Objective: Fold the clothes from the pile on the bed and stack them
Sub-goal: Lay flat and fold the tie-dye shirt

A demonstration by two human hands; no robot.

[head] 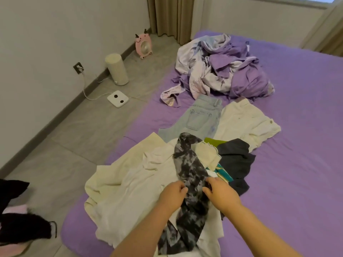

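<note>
On bed (297,164) — hands (197,194) grip tie-dye garment (191,171).

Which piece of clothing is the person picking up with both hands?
On the purple bed, find the clothes pile nearest the camera. On top of the cream shirts lies a long black-and-grey tie-dye garment, pinched by the left hand and right hand. It is the only blotchy, patterned piece there.

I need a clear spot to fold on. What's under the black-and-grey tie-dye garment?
The tie-dye garment lies on cream and white clothes; both hands, left hand and right hand, grip it. Anything directly beneath it is covered.
</note>
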